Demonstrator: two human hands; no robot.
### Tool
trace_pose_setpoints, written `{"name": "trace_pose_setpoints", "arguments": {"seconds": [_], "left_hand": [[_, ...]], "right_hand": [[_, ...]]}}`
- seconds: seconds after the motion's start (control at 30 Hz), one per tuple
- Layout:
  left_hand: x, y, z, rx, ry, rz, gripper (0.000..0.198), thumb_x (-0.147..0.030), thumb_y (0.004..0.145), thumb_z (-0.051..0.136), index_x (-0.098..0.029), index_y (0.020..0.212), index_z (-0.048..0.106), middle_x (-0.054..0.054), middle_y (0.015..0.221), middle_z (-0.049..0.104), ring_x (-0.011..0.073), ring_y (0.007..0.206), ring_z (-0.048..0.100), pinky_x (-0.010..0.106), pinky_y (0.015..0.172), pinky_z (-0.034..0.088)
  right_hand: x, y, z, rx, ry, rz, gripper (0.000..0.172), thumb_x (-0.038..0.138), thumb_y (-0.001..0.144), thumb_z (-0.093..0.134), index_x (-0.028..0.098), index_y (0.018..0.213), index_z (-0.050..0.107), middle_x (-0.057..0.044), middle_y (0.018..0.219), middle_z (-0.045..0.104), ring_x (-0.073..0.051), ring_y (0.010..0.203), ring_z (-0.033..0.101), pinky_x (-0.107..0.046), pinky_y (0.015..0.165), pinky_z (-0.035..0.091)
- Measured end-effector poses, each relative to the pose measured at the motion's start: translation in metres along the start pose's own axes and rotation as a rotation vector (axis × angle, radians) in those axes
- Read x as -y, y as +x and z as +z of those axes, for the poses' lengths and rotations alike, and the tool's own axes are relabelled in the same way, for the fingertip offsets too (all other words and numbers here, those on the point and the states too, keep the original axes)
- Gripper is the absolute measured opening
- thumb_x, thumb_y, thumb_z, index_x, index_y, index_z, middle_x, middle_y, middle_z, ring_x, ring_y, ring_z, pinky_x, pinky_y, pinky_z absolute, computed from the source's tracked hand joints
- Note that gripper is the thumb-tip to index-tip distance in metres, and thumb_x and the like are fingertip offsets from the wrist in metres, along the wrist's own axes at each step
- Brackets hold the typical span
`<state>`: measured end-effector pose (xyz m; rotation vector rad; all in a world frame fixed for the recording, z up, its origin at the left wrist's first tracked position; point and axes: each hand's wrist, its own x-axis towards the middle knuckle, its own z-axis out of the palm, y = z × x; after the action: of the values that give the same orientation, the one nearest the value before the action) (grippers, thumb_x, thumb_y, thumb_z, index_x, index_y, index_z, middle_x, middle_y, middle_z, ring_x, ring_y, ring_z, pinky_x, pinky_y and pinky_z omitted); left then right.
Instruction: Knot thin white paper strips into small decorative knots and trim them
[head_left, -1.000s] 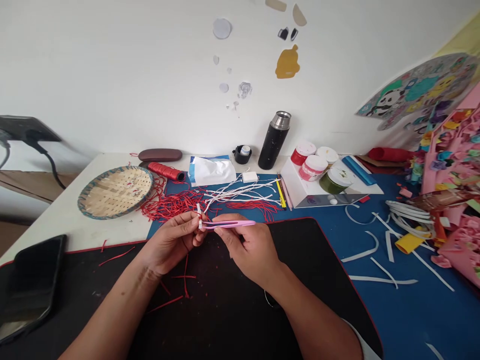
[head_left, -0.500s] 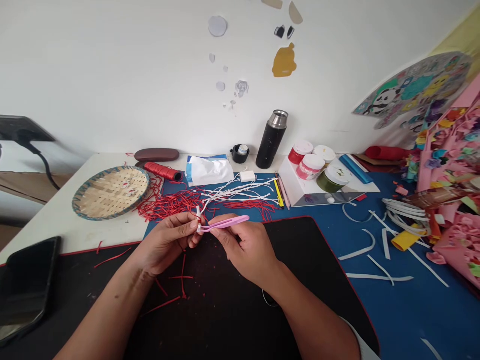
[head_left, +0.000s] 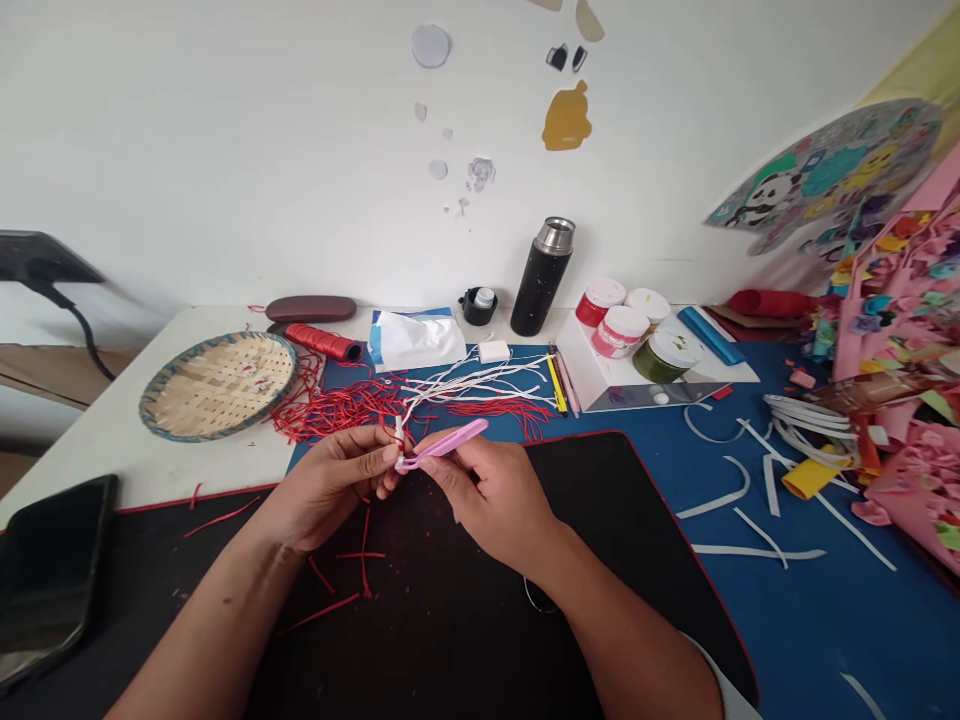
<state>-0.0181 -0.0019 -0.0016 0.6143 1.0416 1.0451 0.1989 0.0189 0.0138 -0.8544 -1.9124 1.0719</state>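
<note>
The left hand pinches a small white piece between thumb and fingers, with a bit of red cord at its middle; whether the cord is tied cannot be told at this size. The right hand is closed around pink tweezers, their back end tilted up toward two o'clock and their tips at the lower end of the white piece. Whether the tips clamp it is too small to tell. Both hands are over a black mat, just apart from each other.

Taking the white piece as the dial's centre, a tangle of red cords lies near at ten o'clock, with a red spool beyond it between ten and eleven. A woven basket sits on the white counter between nine and ten, and a phone lies between eight and nine. Red offcuts are scattered between six and seven. White strands fan out toward two o'clock, with lidded jars farther along that line. A black flask stands between one and two. At three o'clock, white strips lie loose on a blue covering.
</note>
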Motion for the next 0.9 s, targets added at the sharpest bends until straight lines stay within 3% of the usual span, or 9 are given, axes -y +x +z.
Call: {"name": "trace_pose_setpoints", "arguments": {"seconds": [0.17, 0.4, 0.63, 0.9], "left_hand": [[0.000, -0.001, 0.000, 0.003, -0.010, 0.008, 0.036, -0.033, 0.057, 0.107, -0.015, 0.081, 0.086, 0.003, 0.067, 0.076, 0.0109, 0.054, 0.065, 0.017, 0.050, 0.053], [-0.003, -0.004, 0.002, 0.017, 0.031, 0.010, 0.033, -0.033, 0.057, 0.107, -0.017, 0.077, 0.085, 0.002, 0.064, 0.074, 0.0122, 0.053, 0.065, 0.019, 0.050, 0.054], [-0.006, -0.008, 0.002, -0.020, 0.111, -0.009, 0.032, -0.034, 0.056, 0.107, -0.020, 0.077, 0.087, 0.002, 0.071, 0.078, 0.0136, 0.056, 0.065, 0.020, 0.052, 0.055], [-0.006, -0.007, -0.001, -0.030, 0.132, -0.018, 0.032, -0.039, 0.055, 0.106, -0.023, 0.075, 0.087, 0.002, 0.070, 0.077, 0.0153, 0.058, 0.065, 0.021, 0.052, 0.054]], "right_hand": [[-0.001, -0.001, 0.002, 0.024, 0.137, 0.176, 0.030, 0.044, 0.106, 0.060, 0.018, 0.109, 0.077, 0.003, 0.065, 0.064, -0.010, 0.049, 0.055, -0.023, 0.052, 0.040], [-0.001, 0.006, 0.005, 0.070, 0.550, 0.440, 0.035, 0.054, 0.097, 0.068, 0.019, 0.091, 0.066, 0.009, 0.055, 0.052, -0.008, 0.036, 0.045, -0.021, 0.039, 0.031], [-0.010, 0.010, 0.013, 0.099, 0.834, 0.610, 0.033, 0.049, 0.090, 0.077, 0.021, 0.079, 0.063, 0.013, 0.041, 0.038, -0.008, 0.034, 0.039, -0.023, 0.038, 0.027], [-0.011, 0.011, 0.015, 0.110, 0.993, 0.692, 0.050, 0.054, 0.084, 0.086, 0.022, 0.067, 0.052, 0.014, 0.040, 0.035, -0.007, 0.035, 0.034, -0.024, 0.041, 0.021]]}}
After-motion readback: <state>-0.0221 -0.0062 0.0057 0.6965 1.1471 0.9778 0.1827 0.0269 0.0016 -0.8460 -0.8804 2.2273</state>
